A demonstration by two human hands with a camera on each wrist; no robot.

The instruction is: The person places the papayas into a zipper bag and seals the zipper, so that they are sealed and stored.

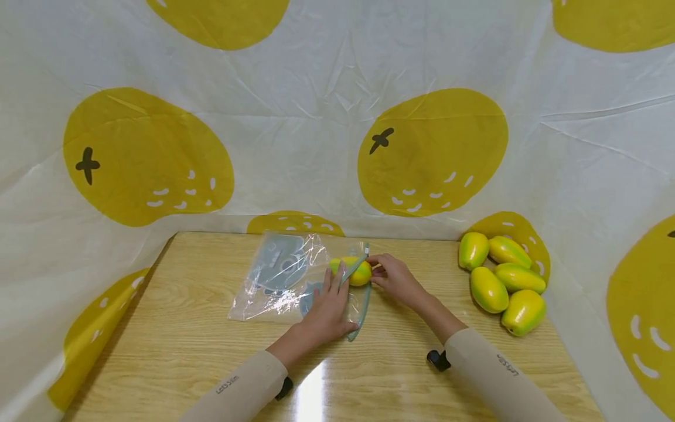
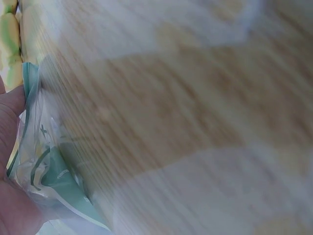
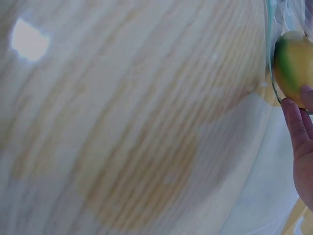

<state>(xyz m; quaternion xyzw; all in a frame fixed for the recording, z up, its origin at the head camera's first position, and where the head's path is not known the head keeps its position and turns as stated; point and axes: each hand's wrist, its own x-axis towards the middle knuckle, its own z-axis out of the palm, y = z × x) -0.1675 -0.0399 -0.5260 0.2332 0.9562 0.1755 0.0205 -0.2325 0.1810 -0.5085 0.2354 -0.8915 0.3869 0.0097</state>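
Observation:
A clear plastic zip bag point(image 1: 285, 293) with blue-green prints and a blue-green rim lies flat on the table, its mouth facing right. A yellow-green mango point(image 1: 360, 274) is at the mouth, mostly inside the bag. My left hand point(image 1: 329, 310) holds the bag near its mouth, fingers over the upper film and thumb by the near end of the rim point(image 2: 30, 81). At the mango's right end, my right hand point(image 1: 395, 281) grips it with the fingertips. In the right wrist view the thumb touches the mango point(image 3: 293, 63) and a finger lies against the bag's edge.
Several more yellow-green mangoes point(image 1: 488, 289) lie in a group at the right side of the wooden table point(image 1: 200, 363). A white cloth point(image 1: 306, 158) printed with big yellow fruits hangs behind the table and along its sides.

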